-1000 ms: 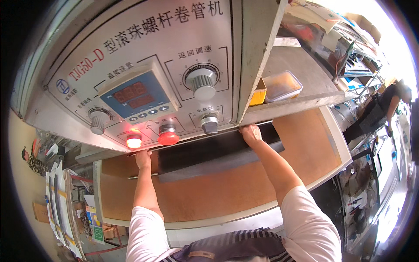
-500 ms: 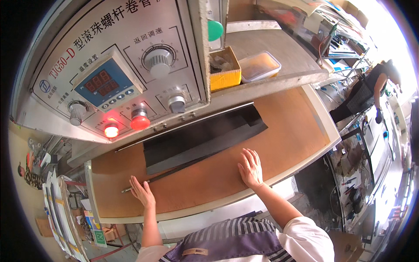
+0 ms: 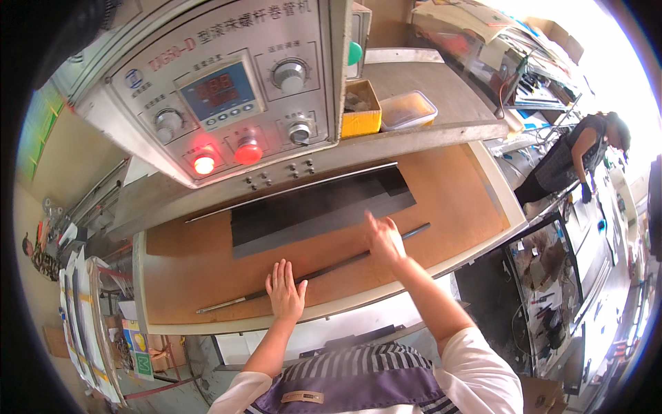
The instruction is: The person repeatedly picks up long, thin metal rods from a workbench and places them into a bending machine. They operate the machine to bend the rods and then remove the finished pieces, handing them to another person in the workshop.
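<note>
A long thin dark rod (image 3: 331,267) with a pale metal end lies slantwise on the brown work surface (image 3: 455,207). My left hand (image 3: 285,295) rests over the rod left of its middle, palm down with the fingers spread. Over the right part of the rod is my right hand (image 3: 386,240), one finger stretched out and the others partly bent; neither hand grasps anything. Beyond both hands lies a flat black sheet (image 3: 310,210), made of overlapping darker and greyer layers. A thin metal strip (image 3: 289,192) runs along its far edge.
A control box (image 3: 227,90) with knobs and lit red lamps overhangs the far left. A yellow box (image 3: 362,117) and a clear plastic tub (image 3: 408,110) stand on the ledge behind. Another person (image 3: 576,155) is at a cluttered bench on the right.
The rod has come nearer to me, away from the sheet's near edge, and its right end now shows. My left hand has moved right; my right hand has shifted left and its fingers have bent.
</note>
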The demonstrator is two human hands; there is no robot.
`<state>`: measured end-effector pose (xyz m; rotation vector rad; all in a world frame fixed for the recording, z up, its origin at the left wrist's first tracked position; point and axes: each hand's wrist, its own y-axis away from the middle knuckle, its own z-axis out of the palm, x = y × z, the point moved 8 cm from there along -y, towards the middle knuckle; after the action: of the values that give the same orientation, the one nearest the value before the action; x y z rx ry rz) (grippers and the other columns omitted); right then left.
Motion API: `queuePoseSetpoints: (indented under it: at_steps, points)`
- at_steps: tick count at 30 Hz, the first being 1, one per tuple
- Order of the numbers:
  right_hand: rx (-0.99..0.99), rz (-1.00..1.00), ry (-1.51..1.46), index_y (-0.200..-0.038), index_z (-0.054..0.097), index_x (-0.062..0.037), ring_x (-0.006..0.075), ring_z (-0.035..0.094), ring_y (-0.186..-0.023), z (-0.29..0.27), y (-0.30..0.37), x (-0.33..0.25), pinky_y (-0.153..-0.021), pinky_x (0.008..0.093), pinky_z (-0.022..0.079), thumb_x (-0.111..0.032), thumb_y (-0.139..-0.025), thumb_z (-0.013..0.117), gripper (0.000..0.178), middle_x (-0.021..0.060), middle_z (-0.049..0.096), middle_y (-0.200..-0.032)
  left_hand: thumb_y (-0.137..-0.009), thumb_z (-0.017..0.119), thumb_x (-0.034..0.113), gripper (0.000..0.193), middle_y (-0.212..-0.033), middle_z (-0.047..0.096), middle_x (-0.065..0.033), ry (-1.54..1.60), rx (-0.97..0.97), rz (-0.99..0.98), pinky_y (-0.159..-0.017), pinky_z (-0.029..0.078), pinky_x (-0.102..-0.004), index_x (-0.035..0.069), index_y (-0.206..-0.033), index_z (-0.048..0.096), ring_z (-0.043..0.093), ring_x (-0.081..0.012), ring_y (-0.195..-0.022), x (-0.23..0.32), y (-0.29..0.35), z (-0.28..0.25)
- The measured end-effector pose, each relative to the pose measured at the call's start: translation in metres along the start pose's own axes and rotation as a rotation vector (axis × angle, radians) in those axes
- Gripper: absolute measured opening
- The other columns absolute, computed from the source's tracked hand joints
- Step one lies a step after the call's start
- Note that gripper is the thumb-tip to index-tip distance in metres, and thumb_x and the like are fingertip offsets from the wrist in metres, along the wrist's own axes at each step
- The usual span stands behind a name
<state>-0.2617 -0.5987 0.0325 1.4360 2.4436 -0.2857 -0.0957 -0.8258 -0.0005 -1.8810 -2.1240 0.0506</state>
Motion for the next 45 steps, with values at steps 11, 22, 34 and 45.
queuePoseSetpoints:
  at_steps: [11,22,34,45]
  points:
    - [0.776,-0.254,0.025,-0.148,0.013,0.0026,0.0357,0.065,-0.073,-0.282,-0.043,-0.119,-0.063,0.0428,0.053,-0.004,-0.081,0.057,0.08,0.0153,0.058,-0.128,-0.086,0.063,0.038,0.053,-0.13,0.048,-0.0134,0.082,0.19,0.007,-0.102,0.03,-0.0504,0.004,-0.124,0.05,0.044,-0.0325,-0.122,-0.005,0.01,-0.013]
    - [-0.336,0.095,-0.312,-0.147,0.029,-0.011,0.038,0.062,-0.103,0.035,0.213,-0.078,-0.084,0.0459,0.052,-0.022,-0.088,0.058,0.067,0.0208,0.055,-0.128,-0.09,0.063,0.024,0.029,-0.082,0.061,-0.0102,0.213,-0.032,0.182,-0.064,0.046,-0.0427,0.01,-0.111,0.05,0.058,-0.0321,-0.073,-0.003,-0.016,0.003]
    - [-0.138,0.389,-0.418,-0.128,0.044,-0.0034,0.037,0.065,-0.093,-0.007,0.346,0.01,-0.078,0.0454,0.053,-0.025,-0.087,0.06,0.049,0.0187,0.064,-0.107,-0.094,0.057,0.007,0.039,-0.062,0.051,-0.0005,1.289,-0.756,-0.028,-0.042,0.025,-0.0175,0.008,-0.129,0.04,0.038,-0.0038,-0.049,0.217,0.013,-0.036]
    - [0.428,0.545,-0.522,-0.14,0.039,-0.0049,0.0343,0.054,-0.116,-0.09,0.516,0.196,-0.094,0.0411,0.048,-0.045,-0.088,0.062,0.069,0.0182,0.054,-0.129,-0.091,0.065,0.031,0.059,-0.073,0.048,-0.0022,1.963,-0.884,0.627,-0.043,0.031,-0.0185,0.011,-0.14,0.039,0.041,-0.0065,-0.053,0.616,0.068,-0.14]
